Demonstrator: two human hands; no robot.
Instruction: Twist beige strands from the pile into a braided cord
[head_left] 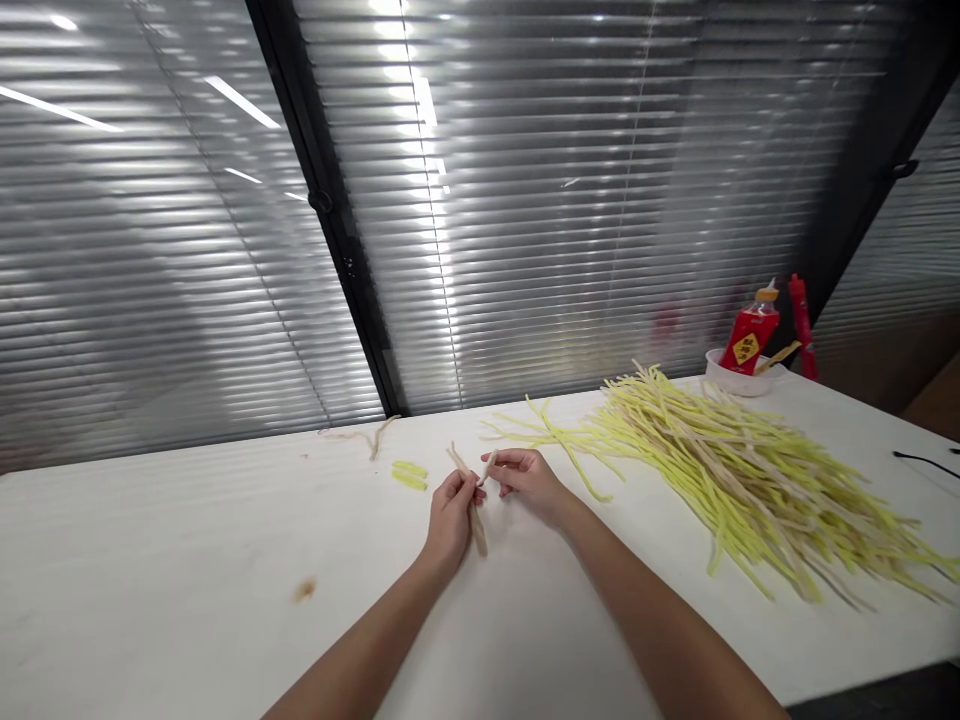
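Observation:
Near the middle of the table, my left hand [450,515] is closed, pinching a small bundle of beige pipe cleaners [478,532]. The bundle sticks out above and below its fingers. Just to the right, my right hand [531,480] pinches the upper end of a beige strand that runs from the bundle. Its fingertips are close to those of the left hand, and exactly how the strands cross there is hidden. Short yellow pipe cleaner pieces [409,474] lie a little beyond the left hand. Farther back rests a branched beige pipe cleaner piece [376,437].
A large pile of yellow and beige pipe cleaners [720,470] spreads over the right side. Behind it, a red bottle [750,338] stands in a white bowl [727,381], beside a red tube [802,325]. A black cable [926,461] lies far right. Window blinds [525,200] rise behind the table.

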